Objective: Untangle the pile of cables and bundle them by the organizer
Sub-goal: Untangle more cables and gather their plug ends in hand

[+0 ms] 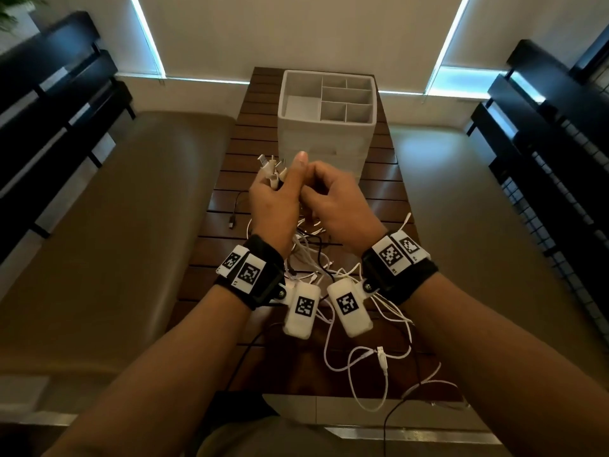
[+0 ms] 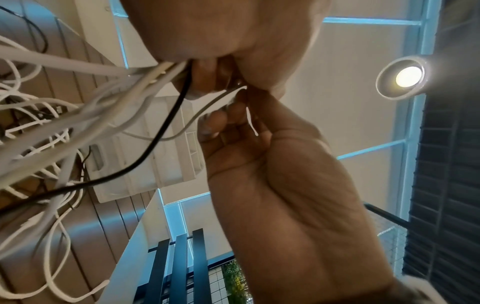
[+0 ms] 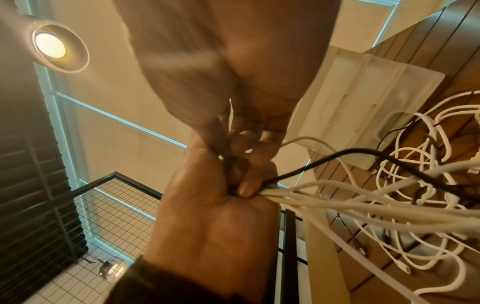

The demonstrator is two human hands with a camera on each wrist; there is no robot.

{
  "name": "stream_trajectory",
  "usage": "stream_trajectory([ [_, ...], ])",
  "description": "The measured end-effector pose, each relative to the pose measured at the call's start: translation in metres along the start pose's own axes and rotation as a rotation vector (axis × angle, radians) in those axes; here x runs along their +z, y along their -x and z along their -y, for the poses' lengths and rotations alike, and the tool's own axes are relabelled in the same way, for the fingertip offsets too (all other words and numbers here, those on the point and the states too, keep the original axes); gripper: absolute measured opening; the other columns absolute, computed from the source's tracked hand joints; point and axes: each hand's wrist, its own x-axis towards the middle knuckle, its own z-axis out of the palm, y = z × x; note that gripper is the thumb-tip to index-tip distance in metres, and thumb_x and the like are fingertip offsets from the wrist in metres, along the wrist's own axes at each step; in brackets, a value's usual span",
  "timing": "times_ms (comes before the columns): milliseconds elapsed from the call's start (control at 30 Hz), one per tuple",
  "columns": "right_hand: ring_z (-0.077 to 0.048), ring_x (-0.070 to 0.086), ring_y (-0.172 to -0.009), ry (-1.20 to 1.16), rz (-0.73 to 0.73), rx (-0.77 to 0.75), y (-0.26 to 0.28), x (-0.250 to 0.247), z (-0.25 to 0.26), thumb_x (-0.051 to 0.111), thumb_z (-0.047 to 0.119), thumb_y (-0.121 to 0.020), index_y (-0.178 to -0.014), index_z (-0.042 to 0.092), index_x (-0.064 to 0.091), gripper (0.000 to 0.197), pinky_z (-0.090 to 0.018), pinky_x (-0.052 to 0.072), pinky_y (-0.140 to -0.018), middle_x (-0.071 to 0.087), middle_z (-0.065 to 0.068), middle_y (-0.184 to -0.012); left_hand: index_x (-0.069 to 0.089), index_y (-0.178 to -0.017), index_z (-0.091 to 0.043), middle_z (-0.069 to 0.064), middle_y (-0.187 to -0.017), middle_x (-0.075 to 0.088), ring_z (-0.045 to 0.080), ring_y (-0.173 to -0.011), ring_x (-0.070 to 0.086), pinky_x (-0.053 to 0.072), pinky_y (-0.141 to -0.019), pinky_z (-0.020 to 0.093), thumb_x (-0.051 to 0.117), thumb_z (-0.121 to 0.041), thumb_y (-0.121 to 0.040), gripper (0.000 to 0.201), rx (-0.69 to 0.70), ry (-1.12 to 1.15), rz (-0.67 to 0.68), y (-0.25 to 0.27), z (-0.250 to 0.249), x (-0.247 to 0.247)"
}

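A white divided organizer (image 1: 326,136) stands on the far half of the slatted wooden table (image 1: 227,179). My left hand (image 1: 275,199) is raised in front of it and grips a bundle of cables (image 3: 324,195). Their white plug ends (image 1: 272,171) stick up beside the thumb. One black cable (image 3: 350,153) runs with the white ones. My right hand (image 1: 329,196) touches the left thumb, fingers curled, and pinches a thin white cable (image 2: 207,105). The cables hang down into a tangled pile (image 1: 316,258) on the table under my wrists.
A loose black cable (image 1: 235,206) lies left of the pile. White loops with a USB plug (image 1: 381,356) spill over the near table edge. Beige padded benches (image 1: 131,225) flank the table, with black slatted frames (image 1: 59,94) beyond them.
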Motion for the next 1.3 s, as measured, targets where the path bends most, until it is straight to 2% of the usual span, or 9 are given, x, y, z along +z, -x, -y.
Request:
stream_trajectory([
  [200, -0.024, 0.06, -0.08, -0.017, 0.009, -0.013, -0.008, -0.008, -0.003, 0.066, 0.007, -0.094, -0.115, 0.018, 0.053, 0.027, -0.035, 0.057, -0.068, 0.058, -0.019, -0.119, 0.058, -0.081, -0.015, -0.009, -0.064, 0.054, 0.007, -0.059, 0.052, 0.048, -0.061, 0.025, 0.065, -0.032, -0.104, 0.029, 0.066, -0.063, -0.014, -0.006, -0.026, 0.006],
  [300, -0.017, 0.066, -0.091, 0.158, 0.174, -0.004, -0.014, -0.017, -0.021, 0.064, 0.002, -0.095, -0.116, 0.014, 0.06, 0.024, -0.033, 0.057, -0.082, 0.067, -0.004, -0.111, 0.049, -0.072, -0.022, -0.007, -0.059, 0.042, 0.009, -0.051, 0.037, 0.037, -0.051, 0.024, 0.063, -0.038, -0.104, 0.039, 0.047, -0.052, -0.039, -0.004, -0.043, 0.007],
  [400, -0.01, 0.065, -0.09, 0.408, 0.344, 0.045, -0.022, -0.016, -0.048, 0.07, 0.019, -0.097, -0.1, 0.015, 0.073, 0.006, -0.037, 0.055, -0.088, 0.067, 0.012, -0.094, 0.047, -0.069, -0.023, -0.003, -0.059, 0.037, 0.013, -0.051, 0.028, 0.028, -0.047, 0.026, 0.065, -0.039, -0.103, 0.042, 0.047, 0.015, -0.045, -0.001, -0.058, 0.007],
  [533, -0.001, 0.057, -0.082, 0.592, 0.417, 0.059, -0.034, -0.012, -0.064, 0.067, 0.024, -0.099, -0.09, 0.025, 0.071, 0.01, -0.02, 0.042, -0.076, 0.06, 0.013, -0.089, 0.052, -0.069, -0.022, -0.003, -0.059, 0.043, 0.012, -0.05, 0.036, 0.035, -0.047, 0.025, 0.064, -0.04, -0.103, 0.04, 0.049, 0.028, -0.094, 0.003, -0.072, -0.002],
  [700, -0.011, 0.065, -0.077, 0.635, 0.341, 0.202, -0.046, -0.022, -0.065, 0.069, 0.028, -0.098, -0.096, 0.021, 0.077, 0.01, -0.032, 0.052, -0.073, 0.072, 0.003, -0.089, 0.052, -0.056, -0.025, -0.003, -0.058, 0.046, 0.014, -0.055, 0.048, 0.047, -0.059, 0.03, 0.061, -0.034, -0.105, 0.051, 0.038, 0.211, -0.032, 0.012, -0.084, -0.01],
  [833, -0.019, 0.064, -0.062, 0.36, 0.063, 0.093, -0.058, -0.035, -0.021, 0.063, 0.021, -0.102, -0.103, 0.009, 0.074, 0.016, -0.027, 0.055, -0.057, 0.073, -0.011, -0.087, 0.041, -0.058, -0.024, -0.004, -0.053, 0.029, 0.011, -0.042, 0.026, 0.026, -0.039, 0.025, 0.059, -0.038, -0.106, 0.054, -0.031, 0.194, 0.047, 0.02, -0.08, -0.014],
  [967, -0.026, 0.073, -0.074, 0.607, 0.197, 0.005, -0.062, -0.038, 0.0, 0.061, 0.02, -0.103, -0.108, 0.007, 0.073, 0.018, -0.041, 0.064, -0.071, 0.074, -0.01, -0.094, 0.037, -0.057, -0.027, -0.005, -0.053, 0.024, 0.011, -0.042, 0.019, 0.019, -0.039, 0.025, 0.057, -0.041, -0.107, 0.055, -0.07, 0.198, 0.046, 0.028, -0.082, -0.01],
  [1100, -0.014, 0.072, -0.069, 0.397, -0.094, -0.182, -0.068, -0.048, 0.019, 0.061, 0.021, -0.103, -0.111, 0.011, 0.071, 0.016, -0.025, 0.059, -0.057, 0.074, -0.003, -0.095, 0.035, -0.056, -0.027, -0.004, -0.054, 0.02, 0.012, -0.044, 0.015, 0.017, -0.04, 0.024, 0.057, -0.042, -0.107, 0.057, -0.096, 0.216, 0.034, 0.035, -0.089, -0.01],
  [1300, -0.018, 0.073, -0.059, 0.556, 0.274, 0.201, -0.055, -0.036, -0.024, 0.071, 0.025, -0.098, -0.105, 0.012, 0.071, 0.014, -0.031, 0.055, -0.049, 0.077, -0.008, -0.086, 0.033, -0.059, -0.027, -0.001, -0.058, 0.014, 0.012, -0.044, 0.015, 0.018, -0.038, 0.023, 0.055, -0.041, -0.107, 0.055, -0.096, 0.22, 0.083, 0.041, -0.094, -0.009],
])
